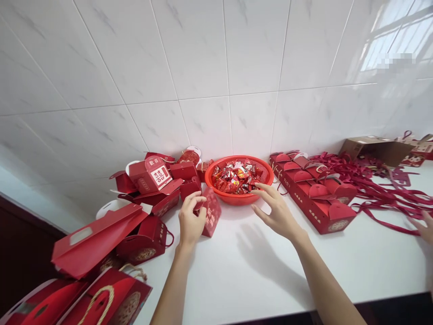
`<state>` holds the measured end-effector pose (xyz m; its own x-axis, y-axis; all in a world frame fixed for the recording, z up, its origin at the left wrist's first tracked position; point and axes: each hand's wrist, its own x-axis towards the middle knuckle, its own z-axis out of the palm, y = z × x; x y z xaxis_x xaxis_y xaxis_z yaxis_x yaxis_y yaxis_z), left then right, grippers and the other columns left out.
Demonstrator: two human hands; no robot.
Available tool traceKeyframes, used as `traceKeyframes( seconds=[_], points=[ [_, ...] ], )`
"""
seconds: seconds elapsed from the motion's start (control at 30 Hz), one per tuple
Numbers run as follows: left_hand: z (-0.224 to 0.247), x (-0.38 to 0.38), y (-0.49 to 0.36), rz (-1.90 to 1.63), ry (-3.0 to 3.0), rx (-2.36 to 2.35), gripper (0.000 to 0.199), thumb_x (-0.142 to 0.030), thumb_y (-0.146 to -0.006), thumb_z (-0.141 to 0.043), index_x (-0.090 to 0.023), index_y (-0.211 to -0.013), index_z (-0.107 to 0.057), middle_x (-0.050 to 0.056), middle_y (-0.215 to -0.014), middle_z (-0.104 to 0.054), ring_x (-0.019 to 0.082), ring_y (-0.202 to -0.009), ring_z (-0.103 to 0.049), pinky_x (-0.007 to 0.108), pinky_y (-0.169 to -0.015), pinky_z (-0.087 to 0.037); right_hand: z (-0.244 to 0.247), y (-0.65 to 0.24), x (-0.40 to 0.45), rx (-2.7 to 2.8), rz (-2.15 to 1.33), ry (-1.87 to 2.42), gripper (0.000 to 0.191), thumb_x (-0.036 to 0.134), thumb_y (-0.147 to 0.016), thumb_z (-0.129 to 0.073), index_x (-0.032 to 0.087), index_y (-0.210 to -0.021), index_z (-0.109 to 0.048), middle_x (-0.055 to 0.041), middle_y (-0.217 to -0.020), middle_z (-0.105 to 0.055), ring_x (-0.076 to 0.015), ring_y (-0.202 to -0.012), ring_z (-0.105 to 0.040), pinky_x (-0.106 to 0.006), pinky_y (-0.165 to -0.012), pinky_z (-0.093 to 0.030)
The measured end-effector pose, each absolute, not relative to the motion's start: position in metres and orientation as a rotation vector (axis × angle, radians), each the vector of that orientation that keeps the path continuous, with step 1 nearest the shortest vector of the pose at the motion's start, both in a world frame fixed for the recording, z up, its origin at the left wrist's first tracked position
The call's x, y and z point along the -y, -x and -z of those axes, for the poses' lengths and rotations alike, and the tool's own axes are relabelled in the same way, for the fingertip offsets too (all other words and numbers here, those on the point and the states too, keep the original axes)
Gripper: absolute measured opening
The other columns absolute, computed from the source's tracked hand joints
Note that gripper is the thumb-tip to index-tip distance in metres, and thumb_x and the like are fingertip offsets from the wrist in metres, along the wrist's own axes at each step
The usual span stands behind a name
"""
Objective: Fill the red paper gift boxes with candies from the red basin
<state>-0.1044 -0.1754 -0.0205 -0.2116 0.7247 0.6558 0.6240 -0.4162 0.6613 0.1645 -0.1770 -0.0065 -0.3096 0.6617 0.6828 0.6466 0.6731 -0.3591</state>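
Note:
My left hand [192,217] grips a small red gift box [212,212] with a pale printed pattern, tilted above the white table in front of the basket. My right hand [274,210] hovers at the basket's near right rim, fingers apart and holding nothing. Wrapped candies [237,176], mostly red, fill the round red plastic basket [241,198] against the wall. To the left of my left hand lies a heap of red gift boxes [149,174], some unfolded or open.
A row of red boxes [314,205] stands to the right of the basket. Dark red ribbons [382,194] spread beyond it, by an open cardboard box [375,149]. Another person's hand [424,228] shows at the right edge. Larger red boxes with rope handles [111,293] stand front left.

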Motion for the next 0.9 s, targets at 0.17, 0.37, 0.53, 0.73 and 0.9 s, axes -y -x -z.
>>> traceKeyframes(
  seconds=[0.17, 0.37, 0.53, 0.73, 0.9],
  points=[
    [0.021, 0.181, 0.075, -1.731, -1.637, -1.338, 0.015, -0.026, -0.079, -0.060, -0.019, -0.089, -0.069, 0.006, -0.093, -0.074, 0.021, -0.088, -0.071, 0.033, -0.081, -0.057, 0.013, -0.152, 0.179, 2.057, -0.085, 0.958, 0.039, 0.037, -0.097, -0.054, 0.025, -0.134, -0.052, -0.0137, -0.138, -0.057, -0.0300, -0.129, -0.053, -0.051, -0.105, -0.048],
    [0.009, 0.177, 0.050, -1.642, -1.560, -1.181, 0.015, -0.031, -0.078, -0.065, -0.019, -0.085, -0.069, 0.004, -0.087, -0.074, 0.019, -0.083, -0.069, 0.030, -0.079, -0.055, 0.023, -0.146, 0.176, 2.021, -0.144, 0.939, 0.038, 0.039, -0.097, -0.053, 0.024, -0.133, -0.051, -0.0132, -0.129, -0.063, -0.0288, -0.119, -0.060, -0.047, -0.099, -0.051],
    [0.005, 0.162, 0.042, -1.628, -1.485, -1.104, 0.016, -0.031, -0.072, -0.070, -0.019, -0.083, -0.068, 0.003, -0.084, -0.072, 0.019, -0.085, -0.067, 0.031, -0.084, -0.052, 0.030, -0.148, 0.170, 1.944, -0.185, 0.960, 0.026, 0.028, -0.093, -0.056, 0.022, -0.118, -0.055, -0.0116, -0.116, -0.068, -0.0279, -0.109, -0.064, -0.045, -0.093, -0.053],
    [0.009, 0.145, 0.045, -1.287, -1.428, -1.097, 0.016, -0.031, -0.068, -0.071, -0.018, -0.077, -0.071, 0.003, -0.082, -0.072, 0.020, -0.081, -0.066, 0.031, -0.080, -0.051, 0.042, -0.146, 0.162, 1.857, -0.294, 1.010, 0.047, 0.027, -0.091, -0.057, 0.022, -0.136, -0.045, -0.0126, -0.125, -0.064, -0.0283, -0.113, -0.063, -0.046, -0.093, -0.053],
    [0.008, 0.135, 0.048, -1.143, -1.383, -1.053, 0.018, -0.032, -0.065, -0.076, -0.018, -0.076, -0.073, 0.002, -0.079, -0.072, 0.017, -0.076, -0.064, 0.028, -0.075, -0.050, 0.046, -0.142, 0.159, 1.911, -0.264, 0.963, 0.048, 0.027, -0.094, -0.053, 0.027, -0.141, -0.045, -0.0111, -0.133, -0.061, -0.0267, -0.120, -0.060, -0.045, -0.099, -0.052]
  ],
)
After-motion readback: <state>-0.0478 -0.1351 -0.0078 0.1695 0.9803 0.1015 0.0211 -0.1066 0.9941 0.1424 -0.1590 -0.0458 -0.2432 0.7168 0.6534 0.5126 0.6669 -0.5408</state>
